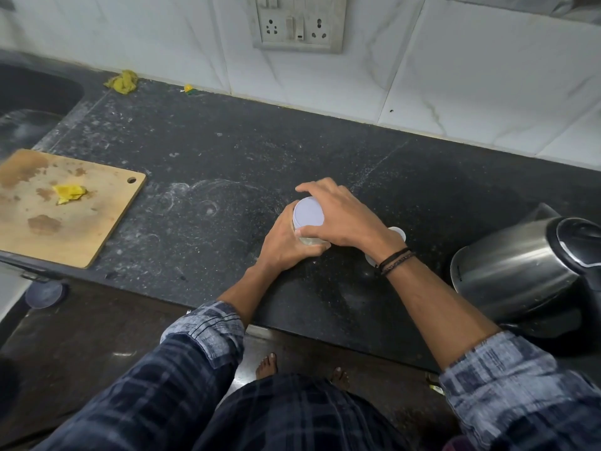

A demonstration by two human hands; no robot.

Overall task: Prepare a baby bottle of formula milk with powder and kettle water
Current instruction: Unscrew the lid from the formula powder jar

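Black speckled stone counter (227, 151) runs below a white tiled wall (471, 76) with a socket panel (297, 22). At your right stands a steel kettle (520, 271), at far left a wooden cutting board (65, 216) bearing a yellow scrap (69, 193). Mid-counter, your left hand (284, 247) wraps around the clear body of a small jar (313, 242), while your right hand (344, 219) curls its fingers over the jar's white lid (308, 213). A small white item (399, 234), mostly hidden, sits just behind your right wrist
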